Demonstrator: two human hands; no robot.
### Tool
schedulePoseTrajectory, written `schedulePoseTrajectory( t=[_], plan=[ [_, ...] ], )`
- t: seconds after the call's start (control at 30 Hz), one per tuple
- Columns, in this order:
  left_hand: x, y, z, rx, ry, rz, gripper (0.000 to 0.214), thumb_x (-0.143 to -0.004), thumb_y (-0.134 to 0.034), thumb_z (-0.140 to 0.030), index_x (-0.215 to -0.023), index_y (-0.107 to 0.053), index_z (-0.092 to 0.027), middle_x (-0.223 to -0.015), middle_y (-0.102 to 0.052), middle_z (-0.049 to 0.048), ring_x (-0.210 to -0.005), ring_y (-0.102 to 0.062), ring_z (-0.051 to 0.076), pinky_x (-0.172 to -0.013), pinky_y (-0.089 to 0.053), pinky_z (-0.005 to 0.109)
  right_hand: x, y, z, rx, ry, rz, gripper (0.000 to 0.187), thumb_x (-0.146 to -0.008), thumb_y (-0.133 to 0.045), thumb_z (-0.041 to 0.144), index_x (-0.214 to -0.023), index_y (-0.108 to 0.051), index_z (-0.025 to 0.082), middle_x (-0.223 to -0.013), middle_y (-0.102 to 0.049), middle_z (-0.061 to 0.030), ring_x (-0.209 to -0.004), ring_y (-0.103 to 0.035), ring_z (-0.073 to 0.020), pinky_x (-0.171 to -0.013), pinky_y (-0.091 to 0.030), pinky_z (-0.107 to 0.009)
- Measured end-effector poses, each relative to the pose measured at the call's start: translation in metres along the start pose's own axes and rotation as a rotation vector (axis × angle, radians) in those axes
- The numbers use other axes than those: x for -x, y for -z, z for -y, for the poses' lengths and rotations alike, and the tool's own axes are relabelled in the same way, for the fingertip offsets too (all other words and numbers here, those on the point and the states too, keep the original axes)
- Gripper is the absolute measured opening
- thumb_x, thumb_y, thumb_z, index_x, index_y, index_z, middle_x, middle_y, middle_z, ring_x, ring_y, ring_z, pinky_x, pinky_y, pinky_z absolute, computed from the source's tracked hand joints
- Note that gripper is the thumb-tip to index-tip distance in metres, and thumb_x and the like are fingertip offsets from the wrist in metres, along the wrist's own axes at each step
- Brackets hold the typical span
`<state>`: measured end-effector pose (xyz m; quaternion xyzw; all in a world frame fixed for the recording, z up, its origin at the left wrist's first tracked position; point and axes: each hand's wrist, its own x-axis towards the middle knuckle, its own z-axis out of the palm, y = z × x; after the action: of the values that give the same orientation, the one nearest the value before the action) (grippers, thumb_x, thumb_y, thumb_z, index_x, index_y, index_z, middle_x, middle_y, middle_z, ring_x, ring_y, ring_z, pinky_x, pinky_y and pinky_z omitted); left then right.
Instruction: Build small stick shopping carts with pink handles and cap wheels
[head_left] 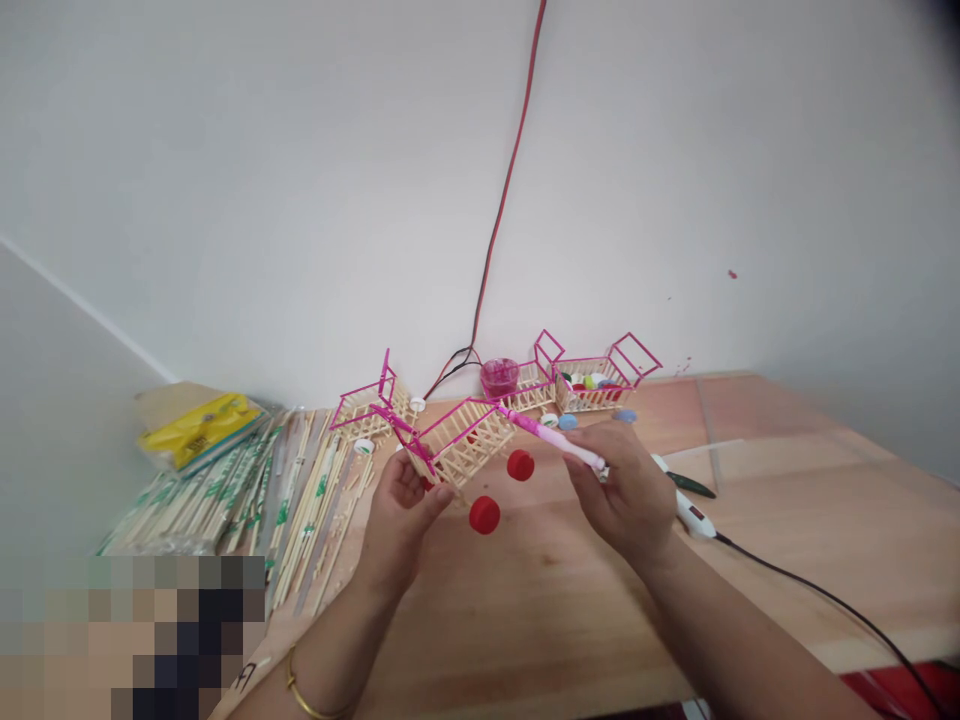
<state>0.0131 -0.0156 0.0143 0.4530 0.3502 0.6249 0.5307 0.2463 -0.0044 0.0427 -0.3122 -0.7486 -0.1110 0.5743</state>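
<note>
Stick cart (pixel 474 458) mid-scene, above table (pixel 787 540); left hand (pixel 396 515) pinches near-left end. Right hand (pixel 626 490) grips brush (pixel 551 437), tip by far-right pink rim (pixel 447 420). Cart likely light, stiff, fragile at joints; rim maybe wet, hold bare lower sticks.

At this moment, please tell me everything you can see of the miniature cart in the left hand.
The miniature cart looks built of thin, pale wooden sticks, with slatted sides. Its top rim and the handle frame at the picture's left are magenta. Red bottle-cap wheels sit below; two show clearly. The left hand grips its handle end and holds it tilted, apparently above the wooden table. The magenta-stained paintbrush in the right hand reaches its rim's right end; contact is unclear.
</note>
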Motion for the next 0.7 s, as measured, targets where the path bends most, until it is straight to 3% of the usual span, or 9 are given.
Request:
schedulePoseTrajectory(
  t=[0.7],
  plan=[
    [-0.001, -0.003, 0.000, 0.006, 0.020, -0.024, 0.054, -0.065, -0.081, -0.034, -0.111, -0.058, -0.020, -0.114, -0.066, 0.0101, -0.108, -0.061, 0.024, -0.095, -0.046, 0.038, -0.002, -0.004, 0.012, -0.096, 0.087, 0.041, 0.037, -0.082, -0.060, 0.010, -0.116, -0.055, 0.023, -0.088, -0.070, -0.0061, -0.077, -0.064, -0.0194, -0.068, -0.051, -0.036]
  ],
)
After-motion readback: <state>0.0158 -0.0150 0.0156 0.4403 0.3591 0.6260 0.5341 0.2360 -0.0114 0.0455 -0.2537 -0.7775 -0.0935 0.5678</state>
